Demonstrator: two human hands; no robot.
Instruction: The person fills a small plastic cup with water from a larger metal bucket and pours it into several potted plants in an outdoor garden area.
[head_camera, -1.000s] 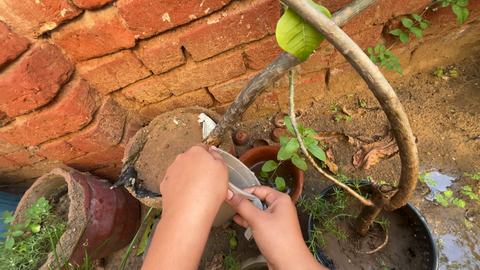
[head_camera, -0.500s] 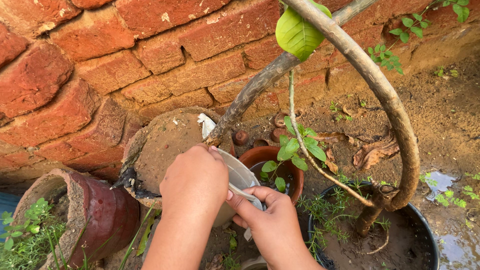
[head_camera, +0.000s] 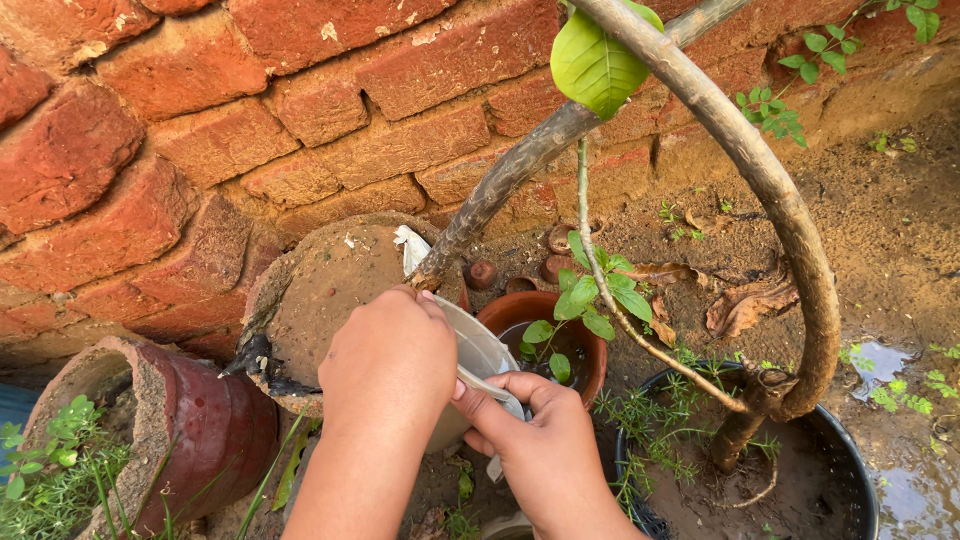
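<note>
Both my hands grip a light grey plastic jug (head_camera: 478, 352) over the ground between the pots. My left hand (head_camera: 388, 368) wraps over its top and side. My right hand (head_camera: 540, 440) clasps its handle from below. The jug tips toward a small terracotta pot (head_camera: 500, 313) that holds a green seedling (head_camera: 588, 296). Behind my left hand stands a large soil-filled pot (head_camera: 330, 285) with a thick bare stem rising from it.
A red brick wall (head_camera: 250, 120) runs along the back. A broken dark red pot (head_camera: 195, 425) lies at the left with weeds. At the right, a black pot (head_camera: 840, 440) holds a curved woody trunk (head_camera: 790, 230). Wet soil and puddles (head_camera: 880, 360) lie at the far right.
</note>
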